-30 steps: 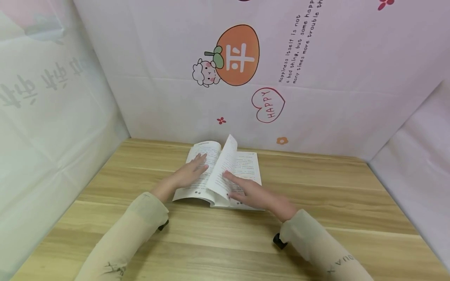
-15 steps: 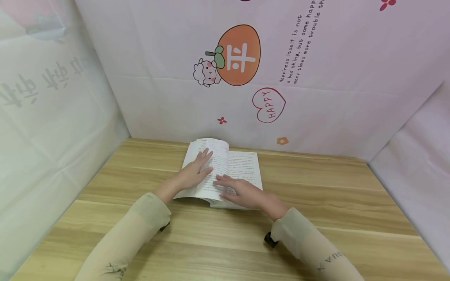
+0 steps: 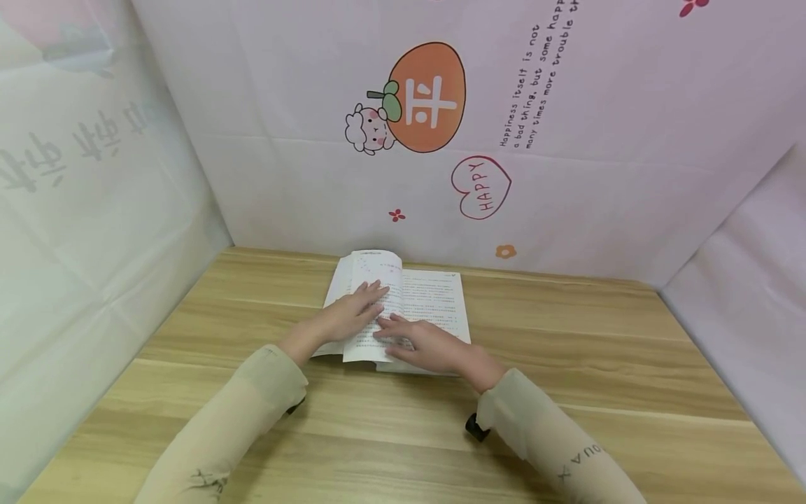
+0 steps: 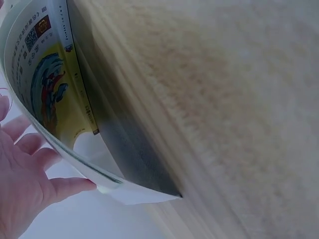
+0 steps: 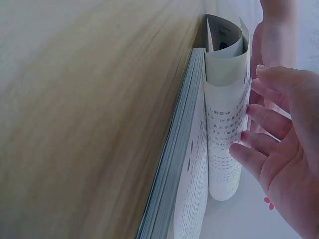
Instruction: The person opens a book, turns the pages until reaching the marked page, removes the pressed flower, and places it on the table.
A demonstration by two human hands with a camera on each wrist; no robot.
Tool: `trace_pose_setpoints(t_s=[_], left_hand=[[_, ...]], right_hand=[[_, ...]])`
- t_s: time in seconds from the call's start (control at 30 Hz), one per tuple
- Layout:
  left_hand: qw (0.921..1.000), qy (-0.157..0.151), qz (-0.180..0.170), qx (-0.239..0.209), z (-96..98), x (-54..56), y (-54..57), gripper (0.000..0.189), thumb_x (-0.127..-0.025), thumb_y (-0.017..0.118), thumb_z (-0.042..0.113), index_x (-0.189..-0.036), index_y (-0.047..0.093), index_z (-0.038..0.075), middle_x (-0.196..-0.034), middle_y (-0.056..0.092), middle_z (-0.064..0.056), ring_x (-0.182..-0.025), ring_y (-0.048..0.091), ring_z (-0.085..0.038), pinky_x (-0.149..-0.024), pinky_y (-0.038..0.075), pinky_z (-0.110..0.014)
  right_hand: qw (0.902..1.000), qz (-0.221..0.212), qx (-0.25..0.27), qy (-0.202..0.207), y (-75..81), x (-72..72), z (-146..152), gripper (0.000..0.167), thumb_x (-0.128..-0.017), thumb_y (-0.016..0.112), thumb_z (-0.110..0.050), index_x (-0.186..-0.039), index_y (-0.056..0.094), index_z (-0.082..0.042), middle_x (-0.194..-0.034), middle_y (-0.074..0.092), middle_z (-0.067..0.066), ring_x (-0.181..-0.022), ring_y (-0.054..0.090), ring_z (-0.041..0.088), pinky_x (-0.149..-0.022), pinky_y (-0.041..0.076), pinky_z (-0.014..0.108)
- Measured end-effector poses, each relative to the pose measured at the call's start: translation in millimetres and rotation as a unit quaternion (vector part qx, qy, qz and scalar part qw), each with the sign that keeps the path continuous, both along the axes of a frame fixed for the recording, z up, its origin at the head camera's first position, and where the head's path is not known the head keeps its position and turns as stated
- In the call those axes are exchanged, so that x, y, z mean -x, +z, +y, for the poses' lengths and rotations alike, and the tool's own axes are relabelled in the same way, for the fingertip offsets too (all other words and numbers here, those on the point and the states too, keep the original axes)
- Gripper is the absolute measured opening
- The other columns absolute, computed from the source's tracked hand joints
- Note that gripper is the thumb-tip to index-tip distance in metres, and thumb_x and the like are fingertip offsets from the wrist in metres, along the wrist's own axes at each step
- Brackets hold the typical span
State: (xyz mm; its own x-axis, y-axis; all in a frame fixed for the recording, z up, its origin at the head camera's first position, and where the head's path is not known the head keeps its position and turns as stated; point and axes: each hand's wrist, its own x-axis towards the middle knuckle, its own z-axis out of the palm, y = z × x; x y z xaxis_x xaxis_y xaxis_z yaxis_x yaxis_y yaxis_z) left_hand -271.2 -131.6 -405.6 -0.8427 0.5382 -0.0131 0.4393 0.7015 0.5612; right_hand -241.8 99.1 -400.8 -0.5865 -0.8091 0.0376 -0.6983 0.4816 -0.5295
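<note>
An open book (image 3: pixel 434 294) with printed white pages lies on the table near the back wall. Its left side bows up off the table, and a page (image 3: pixel 378 266) lies turned over onto that side. My left hand (image 3: pixel 349 315) rests on the left pages with fingers spread and straight. In the left wrist view the hand (image 4: pixel 25 174) presses the curved pages, and a colourful cover (image 4: pixel 55 94) shows underneath. My right hand (image 3: pixel 425 344) touches the turned page near the spine; in the right wrist view its fingertips (image 5: pixel 239 149) meet the curved sheet.
The wood-grain table (image 3: pixel 390 434) spreads around the book. Behind it stands a white printed wall covering (image 3: pixel 283 189), with white side sheets (image 3: pixel 113 245) at left and right. A dark band (image 3: pixel 476 427) hangs below the right cuff.
A page that stood up in the book's middle has come down to the left. My right hand moved left with it, while the left hand shifted slightly right and lies over the turned page.
</note>
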Motion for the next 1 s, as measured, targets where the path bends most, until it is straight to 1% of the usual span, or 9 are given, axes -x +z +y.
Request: trace_pose_setpoints(t_s=[0.13, 0.27, 0.33, 0.47, 0.63, 0.73, 0.87, 1.0], left_hand=[[1.0, 0.004, 0.004, 0.006, -0.4, 0.3, 0.4, 0.054, -0.113, 0.038, 0.032, -0.161, 0.033, 0.009, -0.167, 0.021, -0.016, -0.154, 0.013, -0.04, -0.123, 0.013, -0.055], [0.9999, 0.01, 0.008, 0.007, -0.9, 0.2, 1.0, 0.054, -0.113, 0.039, 0.032, -0.162, 0.032, 0.01, -0.166, 0.023, -0.017, -0.153, 0.016, -0.041, -0.122, 0.015, -0.055], [0.9998, 0.016, 0.01, 0.007, -1.2, 0.0, 1.2, 0.054, -0.112, 0.039, 0.032, -0.162, 0.032, 0.011, -0.166, 0.024, -0.017, -0.153, 0.017, -0.041, -0.122, 0.016, -0.055], [0.9994, 0.032, 0.011, 0.009, -2.8, -0.8, 1.6, 0.055, -0.112, 0.04, 0.032, -0.162, 0.032, 0.011, -0.166, 0.026, -0.018, -0.152, 0.019, -0.042, -0.122, 0.017, -0.056], [0.9987, 0.05, -0.004, 0.014, -6.3, -0.2, 1.8, 0.057, -0.112, 0.041, 0.033, -0.162, 0.03, 0.01, -0.165, 0.023, -0.022, -0.152, 0.017, -0.045, -0.122, 0.015, -0.057], [0.9983, 0.053, -0.014, 0.022, -8.5, 1.2, 0.9, 0.059, -0.112, 0.04, 0.035, -0.163, 0.028, 0.009, -0.166, 0.018, -0.024, -0.151, 0.013, -0.048, -0.122, 0.013, -0.059], [0.997, 0.056, -0.037, 0.039, -11.1, 2.4, -0.5, 0.066, -0.11, 0.043, 0.041, -0.164, 0.023, 0.008, -0.167, 0.011, -0.025, -0.151, 0.007, -0.051, -0.121, 0.011, -0.062], [0.9956, 0.055, -0.05, 0.057, -12.2, 3.3, -1.6, 0.076, -0.107, 0.048, 0.048, -0.164, 0.019, 0.006, -0.167, 0.006, -0.026, -0.15, 0.005, -0.054, -0.119, 0.012, -0.065]], right_hand=[[0.9999, 0.004, 0.006, -0.011, -0.8, 1.1, 5.0, 0.04, -0.105, 0.061, -0.02, -0.143, 0.06, -0.008, -0.158, 0.043, 0.009, -0.15, 0.032, 0.026, -0.117, 0.033, 0.046], [0.9996, 0.009, 0.008, -0.026, 0.0, 1.8, 13.9, 0.041, -0.104, 0.062, -0.02, -0.144, 0.06, -0.009, -0.157, 0.045, 0.008, -0.148, 0.036, 0.027, -0.116, 0.035, 0.046], [0.9994, 0.013, 0.002, -0.033, 0.0, 2.1, 19.6, 0.042, -0.104, 0.062, -0.02, -0.145, 0.06, -0.01, -0.157, 0.046, 0.007, -0.147, 0.038, 0.027, -0.117, 0.035, 0.046], [0.9991, 0.02, -0.014, -0.036, -0.5, 1.8, 32.7, 0.041, -0.104, 0.063, -0.018, -0.144, 0.06, -0.008, -0.155, 0.048, 0.012, -0.144, 0.043, 0.03, -0.114, 0.038, 0.048], [0.9984, 0.018, -0.041, -0.036, -2.4, 1.0, 49.2, 0.042, -0.103, 0.065, -0.02, -0.142, 0.061, -0.004, -0.15, 0.053, 0.016, -0.139, 0.049, 0.034, -0.111, 0.042, 0.05], [0.9967, 0.0, -0.061, -0.053, -3.4, 0.7, 57.5, 0.045, -0.101, 0.069, -0.022, -0.141, 0.061, -0.004, -0.15, 0.053, 0.017, -0.139, 0.048, 0.035, -0.112, 0.041, 0.05], [0.992, -0.019, -0.094, -0.082, -4.1, 0.7, 65.0, 0.055, -0.093, 0.078, -0.026, -0.14, 0.062, -0.004, -0.151, 0.052, 0.018, -0.141, 0.046, 0.036, -0.113, 0.038, 0.05], [0.9875, -0.015, -0.126, -0.093, -3.9, 0.9, 69.5, 0.065, -0.085, 0.086, -0.03, -0.14, 0.063, -0.003, -0.152, 0.05, 0.02, -0.142, 0.043, 0.04, -0.114, 0.037, 0.051]])
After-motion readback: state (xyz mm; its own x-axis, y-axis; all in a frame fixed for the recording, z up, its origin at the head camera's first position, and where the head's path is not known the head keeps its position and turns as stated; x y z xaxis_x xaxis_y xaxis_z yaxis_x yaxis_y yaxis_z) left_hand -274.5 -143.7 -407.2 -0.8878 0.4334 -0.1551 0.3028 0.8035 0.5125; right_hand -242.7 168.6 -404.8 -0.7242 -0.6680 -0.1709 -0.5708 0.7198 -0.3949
